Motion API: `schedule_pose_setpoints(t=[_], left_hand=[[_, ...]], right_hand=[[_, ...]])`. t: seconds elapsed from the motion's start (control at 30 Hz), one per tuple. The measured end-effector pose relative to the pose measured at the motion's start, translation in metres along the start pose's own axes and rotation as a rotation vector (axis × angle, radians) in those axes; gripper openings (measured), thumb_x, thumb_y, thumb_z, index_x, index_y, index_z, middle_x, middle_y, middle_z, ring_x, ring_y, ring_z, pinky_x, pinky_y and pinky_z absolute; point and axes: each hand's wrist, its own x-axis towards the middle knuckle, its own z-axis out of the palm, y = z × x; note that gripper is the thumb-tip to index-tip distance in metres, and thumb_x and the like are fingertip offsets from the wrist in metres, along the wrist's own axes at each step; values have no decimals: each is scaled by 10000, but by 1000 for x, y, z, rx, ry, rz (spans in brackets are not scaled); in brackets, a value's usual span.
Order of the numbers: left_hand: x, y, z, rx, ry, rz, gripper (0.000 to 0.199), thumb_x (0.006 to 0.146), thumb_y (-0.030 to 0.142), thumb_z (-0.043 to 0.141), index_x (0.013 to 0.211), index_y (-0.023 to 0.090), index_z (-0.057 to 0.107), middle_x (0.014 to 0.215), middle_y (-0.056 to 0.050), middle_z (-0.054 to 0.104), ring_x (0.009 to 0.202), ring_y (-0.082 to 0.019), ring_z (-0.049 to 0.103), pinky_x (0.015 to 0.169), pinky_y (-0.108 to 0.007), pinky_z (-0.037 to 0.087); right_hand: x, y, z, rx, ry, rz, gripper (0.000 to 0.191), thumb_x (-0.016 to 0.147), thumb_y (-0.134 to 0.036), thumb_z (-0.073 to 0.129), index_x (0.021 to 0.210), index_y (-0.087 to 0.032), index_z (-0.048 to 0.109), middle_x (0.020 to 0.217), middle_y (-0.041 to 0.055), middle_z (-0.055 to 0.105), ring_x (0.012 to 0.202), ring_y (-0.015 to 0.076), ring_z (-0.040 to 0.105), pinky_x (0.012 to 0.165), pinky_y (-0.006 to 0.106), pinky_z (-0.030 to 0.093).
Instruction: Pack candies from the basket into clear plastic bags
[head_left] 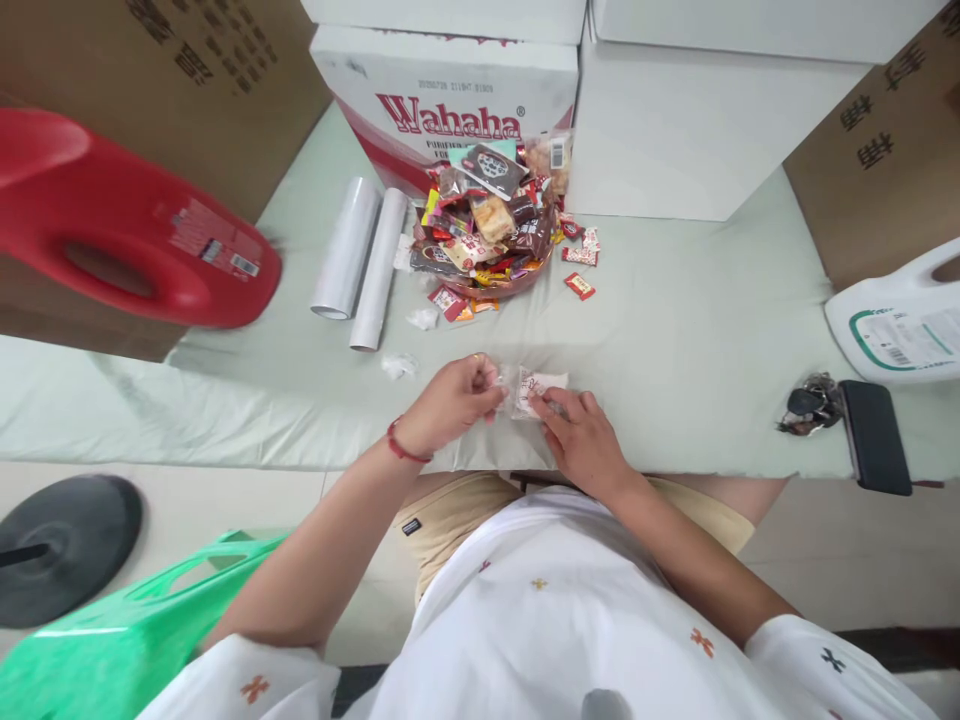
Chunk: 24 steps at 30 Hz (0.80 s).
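A small clear packet with a white filling and dark red print (534, 388) lies near the table's front edge. My left hand (466, 398) has its fingers pinched together at the packet's left side, on a bit of clear wrapper. From the right, my right hand (581, 430) rests its fingertips on the packet's printed face. Beyond the hands stands a round reddish bowl (517, 287) heaped with wrapped sweets and snacks. Several loose sweets (579, 285) lie around it. Crumpled clear wrappers (399, 366) lie left of my left hand.
Two white rolls (349, 250) lie left of the bowl. White boxes (660, 130) stand behind. A red jug (135, 230) is at the left; a white bottle (904, 320), keys (810, 402) and a black phone (876, 437) are at the right. A green bag (142, 620) is below left.
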Motion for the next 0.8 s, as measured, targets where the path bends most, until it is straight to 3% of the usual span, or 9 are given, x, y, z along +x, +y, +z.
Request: schedule_pose_setpoints(t=[0.07, 0.2, 0.3, 0.37, 0.47, 0.53, 0.6, 0.7, 0.8], left_hand=[[11, 11, 20, 67, 12, 73, 163, 808, 293, 628, 790, 214, 486, 656, 36, 551, 586, -135, 529, 580, -271, 394], [31, 24, 62, 470, 20, 245, 78, 822, 159, 582, 752, 191, 570, 744, -23, 614, 741, -185, 568, 711, -323, 443], [32, 22, 78, 719, 53, 380, 193, 938, 234, 539, 789, 170, 643, 867, -91, 649, 876, -242, 587, 853, -397, 473], [26, 16, 80, 813, 47, 492, 294, 1008, 290, 463, 854, 152, 672, 922, -118, 648, 909, -259, 575, 887, -422, 471], [12, 6, 78, 861, 26, 635, 324, 1037, 282, 390, 1019, 122, 671, 1029, -143, 645, 951, -261, 560, 906, -420, 466], [4, 0, 78, 915, 4, 664, 338, 1024, 374, 455, 1116, 118, 655, 1099, -157, 642, 984, -278, 558, 892, -428, 464], [-1, -7, 80, 1017, -16, 685, 421, 977, 463, 556, 1204, 119, 639, 1184, -173, 638, 1048, -310, 560, 891, -449, 454], [-1, -21, 85, 1141, 53, 719, 374, 985, 327, 568, 1301, 133, 614, 1288, -178, 639, 1158, -319, 563, 921, -455, 433], [5, -35, 81, 1113, 160, 732, 347, 1015, 183, 486, 1335, 170, 621, 1333, -160, 659, 1241, -297, 558, 940, -434, 435]], right_hand=[[-2, -3, 1, -14, -14, 8, 527, 1008, -158, 465, 1530, -193, 523, 1459, 152, 568, 1044, 312, 524, 933, 496, 513], [-9, -7, 8, 68, -87, 36, 450, 1000, -214, 494, 1418, -79, 593, 1373, 238, 600, 1179, 369, 530, 1003, 552, 499], [-16, -3, 8, 243, -101, -1, 533, 974, -271, 559, 1454, -41, 539, 1429, 274, 563, 1303, 391, 498, 1087, 607, 449], [-19, 3, 2, 437, -69, -30, 523, 962, -305, 588, 1443, -101, 565, 1446, 231, 572, 1317, 355, 518, 1115, 579, 446], [-22, 16, -16, 800, -24, 13, 252, 995, -341, 562, 1098, -222, 759, 1205, 111, 722, 1081, 251, 658, 962, 429, 551], [-25, 26, -28, 1011, 87, 171, 267, 1005, -376, 572, 922, -234, 781, 1039, 71, 768, 790, 178, 656, 728, 328, 551], [-26, 37, -37, 1171, 308, 384, 269, 980, -413, 622, 861, -230, 780, 935, 53, 783, 568, 120, 516, 541, 275, 431], [-25, 52, -44, 1324, 614, 613, 276, 895, -434, 715, 735, -210, 737, 810, 44, 762, 479, 82, 337, 467, 258, 268], [-24, 62, -45, 1388, 689, 728, 296, 813, -439, 782, 671, -194, 695, 749, 34, 732, 467, 63, 291, 463, 252, 221]])
